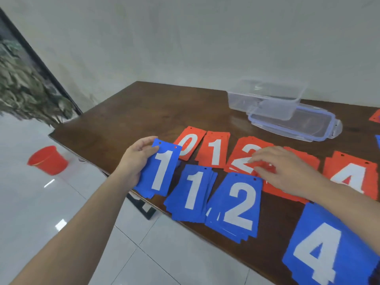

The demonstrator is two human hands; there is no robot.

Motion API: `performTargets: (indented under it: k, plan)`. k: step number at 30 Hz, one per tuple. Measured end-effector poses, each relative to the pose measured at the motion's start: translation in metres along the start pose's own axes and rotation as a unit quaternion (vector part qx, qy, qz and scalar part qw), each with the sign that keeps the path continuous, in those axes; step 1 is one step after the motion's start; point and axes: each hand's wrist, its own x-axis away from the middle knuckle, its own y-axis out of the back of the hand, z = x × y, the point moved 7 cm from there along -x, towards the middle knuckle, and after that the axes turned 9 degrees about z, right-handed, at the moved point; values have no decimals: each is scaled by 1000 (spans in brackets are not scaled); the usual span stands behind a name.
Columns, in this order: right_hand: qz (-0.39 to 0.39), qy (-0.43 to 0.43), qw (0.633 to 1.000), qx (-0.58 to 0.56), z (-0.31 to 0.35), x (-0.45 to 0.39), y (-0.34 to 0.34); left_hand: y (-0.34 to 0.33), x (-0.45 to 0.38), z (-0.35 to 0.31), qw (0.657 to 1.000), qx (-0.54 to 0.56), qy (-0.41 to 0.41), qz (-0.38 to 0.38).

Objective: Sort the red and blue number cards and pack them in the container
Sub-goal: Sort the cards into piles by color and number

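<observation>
My left hand [133, 159] grips a stack of blue cards [158, 173] with a "1" on top, held over the table's left edge. A blue "1" pile [192, 194], a blue "2" pile [238, 206] and a blue "4" pile [329, 249] lie along the near edge. Behind them sit red piles: "0" [190, 144], "1" [214, 149], "2" [246, 157] and "4" [353, 173]. My right hand [287, 169] hovers with loose fingers over the red "2" pile and hides the red pile beside it. The clear container [265, 97] stands at the back.
The container's lid [296, 124] lies flat in front of it, partly under it. More red and blue cards [376, 116] peek in at the right edge. A red bucket [48, 160] stands on the tiled floor to the left of the brown table [144, 112].
</observation>
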Motion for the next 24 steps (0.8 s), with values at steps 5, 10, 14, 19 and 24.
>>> performTargets:
  k: [5,10,14,19,24]
  plan:
    - [10,24,1000,-15,22,-26,-15,-9,5,22,996,-17,48,70]
    - [22,24,999,-18,26,-33,-18,-45,3,29,986,-104,25,130]
    - [5,-5,1000,-14,17,-25,-8,-61,-1,28,933,-330,-54,133]
    - [-2,-37,999,-5,-3,-5,7,-72,-2,18,832,-534,-125,90]
    - [-19,-80,997,1,-30,30,28,-116,1,-8,817,-536,-189,97]
